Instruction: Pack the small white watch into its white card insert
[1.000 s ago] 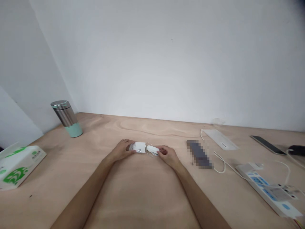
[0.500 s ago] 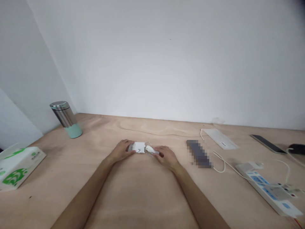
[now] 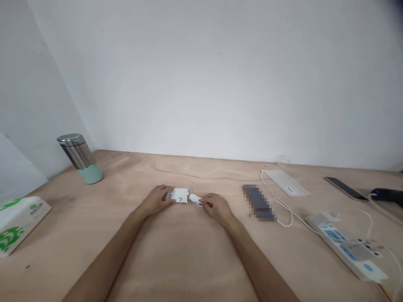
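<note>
My left hand (image 3: 157, 199) is closed on the left end of a small white packet (image 3: 180, 195), thumb along its near side and fingers over the far side. The packet lies on the wooden table, with printing on its left part and shiny clear plastic at its edges. Just right of it is a small lumpy white piece (image 3: 195, 199) with clear plastic around it, its kind too small to tell. My right hand (image 3: 217, 206) pinches the right end of that piece between thumb and fingers.
A steel and mint-green tumbler (image 3: 80, 158) stands at the back left, above a tissue pack (image 3: 27, 220). To the right lie a blurred dark rectangular object (image 3: 258, 202), a white pouch (image 3: 286, 183), a phone (image 3: 345, 188), a black device (image 3: 388, 195) and a power strip (image 3: 346, 247) with cables.
The view has shifted slightly right. The white piece has turned and now shows more of its surface beside my right fingertips. My left hand keeps its hold on the packet.
</note>
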Tool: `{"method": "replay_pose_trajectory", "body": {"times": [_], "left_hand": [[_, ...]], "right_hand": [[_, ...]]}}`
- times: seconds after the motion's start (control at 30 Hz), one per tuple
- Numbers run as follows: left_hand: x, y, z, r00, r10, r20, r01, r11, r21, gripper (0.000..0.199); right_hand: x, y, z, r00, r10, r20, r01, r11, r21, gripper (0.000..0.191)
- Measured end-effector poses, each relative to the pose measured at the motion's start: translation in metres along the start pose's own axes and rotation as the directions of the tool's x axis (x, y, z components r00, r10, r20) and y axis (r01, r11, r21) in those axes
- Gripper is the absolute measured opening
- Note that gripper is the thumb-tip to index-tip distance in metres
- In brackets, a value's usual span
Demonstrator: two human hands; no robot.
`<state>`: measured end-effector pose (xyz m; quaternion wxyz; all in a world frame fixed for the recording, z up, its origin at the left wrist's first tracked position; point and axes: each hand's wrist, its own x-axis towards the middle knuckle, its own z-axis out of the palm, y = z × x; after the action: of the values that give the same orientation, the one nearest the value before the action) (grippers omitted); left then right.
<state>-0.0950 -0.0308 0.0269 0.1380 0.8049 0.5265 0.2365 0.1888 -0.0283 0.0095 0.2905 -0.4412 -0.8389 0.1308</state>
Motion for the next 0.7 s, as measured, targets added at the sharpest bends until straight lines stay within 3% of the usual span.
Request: {"method": "replay_pose_trajectory", "body": {"times": [0.23, 0.43, 0.57, 0.7], "left_hand": [[0.002, -0.007, 0.004, 1.0, 0.02, 0.009, -0.02, 1.0, 0.011, 0.05], [0.002, -0.01, 0.005, 1.0, -0.015, 0.003, 0.014, 1.0, 0.012, 0.052], [0.001, -0.009, 0.005, 1.0, -0.015, -0.002, 0.015, 1.0, 0.017, 0.052], [0.0, -0.006, 0.013, 0.996, -0.035, -0.081, 0.041, 0.997, 0.066, 0.052]], "right_hand": [[0.001, 0.003, -0.002, 0.994, 0.047, 0.101, -0.052, 0.997, 0.051, 0.028], [0.004, -0.001, 0.007, 0.998, -0.026, 0.05, 0.033, 0.989, -0.144, 0.026], [0.009, -0.008, 0.011, 0.996, 0.067, 0.064, -0.046, 0.96, -0.275, 0.029], [0.01, -0.007, 0.013, 0.993, 0.117, 0.033, -0.107, 0.967, -0.232, 0.034]]}}
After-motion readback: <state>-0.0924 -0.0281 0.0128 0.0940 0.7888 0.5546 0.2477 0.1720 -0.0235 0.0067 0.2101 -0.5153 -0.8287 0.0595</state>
